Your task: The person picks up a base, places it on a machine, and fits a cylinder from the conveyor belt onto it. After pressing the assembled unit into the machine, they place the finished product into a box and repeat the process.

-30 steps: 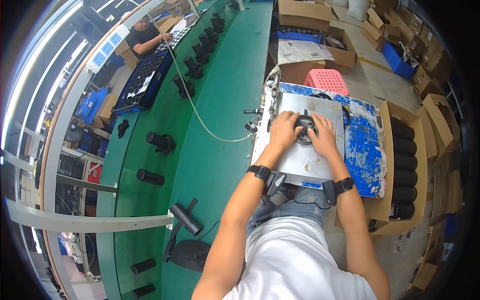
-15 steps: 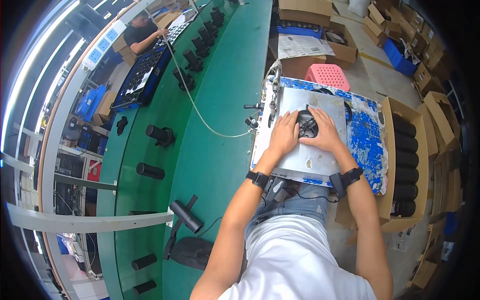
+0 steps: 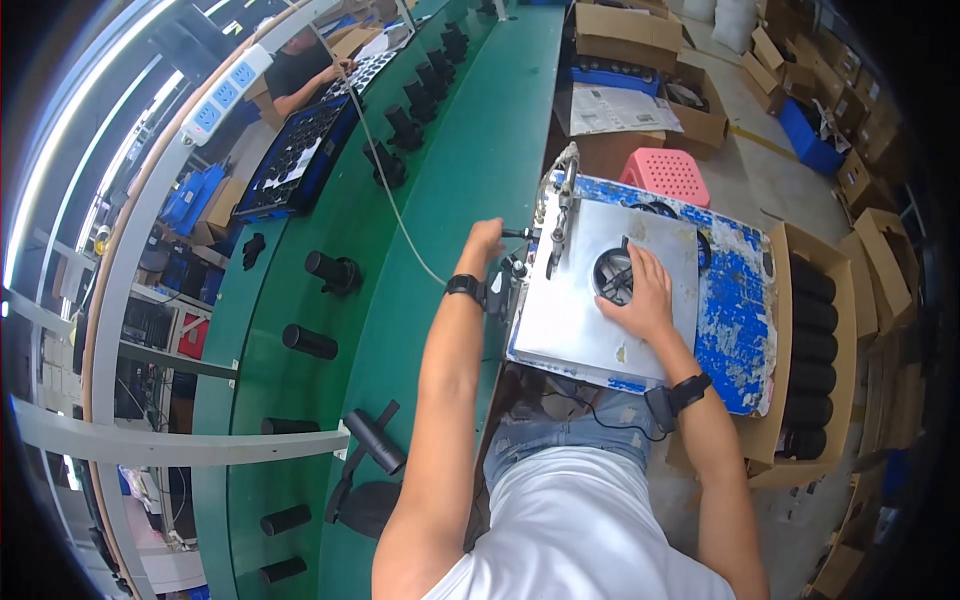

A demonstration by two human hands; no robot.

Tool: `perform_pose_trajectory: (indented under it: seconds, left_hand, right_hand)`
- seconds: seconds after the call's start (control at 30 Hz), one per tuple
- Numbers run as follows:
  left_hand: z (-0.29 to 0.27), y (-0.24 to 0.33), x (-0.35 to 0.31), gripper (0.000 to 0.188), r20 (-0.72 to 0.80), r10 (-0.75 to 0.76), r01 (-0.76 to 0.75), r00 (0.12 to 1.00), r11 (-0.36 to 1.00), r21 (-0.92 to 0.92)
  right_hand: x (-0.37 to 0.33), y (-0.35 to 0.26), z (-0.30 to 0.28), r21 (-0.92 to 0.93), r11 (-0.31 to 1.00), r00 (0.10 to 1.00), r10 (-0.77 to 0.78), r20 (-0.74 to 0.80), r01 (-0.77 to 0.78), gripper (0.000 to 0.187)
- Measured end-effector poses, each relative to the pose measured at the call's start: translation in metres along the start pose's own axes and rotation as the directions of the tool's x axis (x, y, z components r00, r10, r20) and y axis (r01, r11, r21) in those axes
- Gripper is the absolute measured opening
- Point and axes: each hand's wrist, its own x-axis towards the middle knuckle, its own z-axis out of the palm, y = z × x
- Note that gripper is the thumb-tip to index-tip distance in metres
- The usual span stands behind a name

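Head view: black cylinders (image 3: 810, 345) in cardboard box (image 3: 847, 335); spoked disc (image 3: 614, 281) to left

The bare right hand (image 3: 652, 300) spreads at 3 o'clock of a black, round, spoked part (image 3: 614, 279) on a flat silver metal plate (image 3: 568, 325). At 10 o'clock, the bare left hand (image 3: 486, 238) meets a slim black handle (image 3: 516, 233). A pink perforated stool (image 3: 668, 178) stands at 1 o'clock; a brown cardboard box (image 3: 844, 350) holding black cylinders (image 3: 810, 346), at 4.
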Motion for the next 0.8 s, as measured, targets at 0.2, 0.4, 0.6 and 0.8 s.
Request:
perform_pose_trajectory:
  seconds: [0.2, 0.4, 0.6, 0.8]
  left_hand:
    - [0.019, 0.038, -0.005, 0.057, 0.265, -0.257, 0.364, 0.929, 0.761, -0.538]
    - [-0.016, 0.041, -0.045, 0.033, -0.462, 0.506, -0.468, 0.729, 0.86, 0.203]
    - [0.027, 0.074, -0.224, 0.027, 0.149, 0.874, -0.881, 0.462, 0.472, -0.035]
    - [0.09, 0.053, -0.208, 0.034, 0.514, 0.75, -0.907, 0.417, 0.309, 0.286]
  right_hand:
    - [-0.004, 0.001, -0.002, 0.007, 1.0, 1.0, 0.007, -0.01, -0.007, 0.097]
    - [0.003, 0.013, 0.0, 0.116, 0.993, 1.0, -0.003, 0.013, 0.002, 0.082]
    - [0.046, 0.039, -0.007, 0.01, 0.993, 0.969, 0.112, 0.221, -0.117, 0.049]
    - [0.076, 0.002, -0.037, -0.513, 0.858, 0.804, 0.278, 0.526, 0.04, 0.047]
